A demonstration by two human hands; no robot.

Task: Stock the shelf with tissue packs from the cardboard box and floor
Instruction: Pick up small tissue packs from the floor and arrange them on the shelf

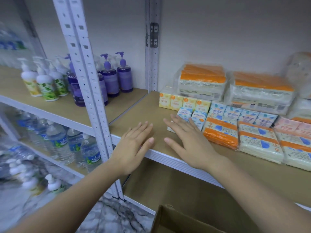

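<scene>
Head view: both hands hovered flat over the shelf [134, 118], fingers straight, holding nothing — the left hand [133, 145] at 7 o'clock, the right hand [188, 142] just beside the small blue tissue packs [191, 117]. More tissue packs [257, 143] lay at 3 o'clock; the cardboard box [176, 221] sat at 6 o'clock.

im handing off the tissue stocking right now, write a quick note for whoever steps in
Left hand: open, empty, flat over the bare left end of the shelf.
Right hand: open, fingertips by the small blue tissue packs.
Done: yellow packs, blue packs, orange flat packs and large orange bundles sit on the shelf's right side.
Left: fill the bare left end from the cardboard box below; its contents are out of view.
</scene>
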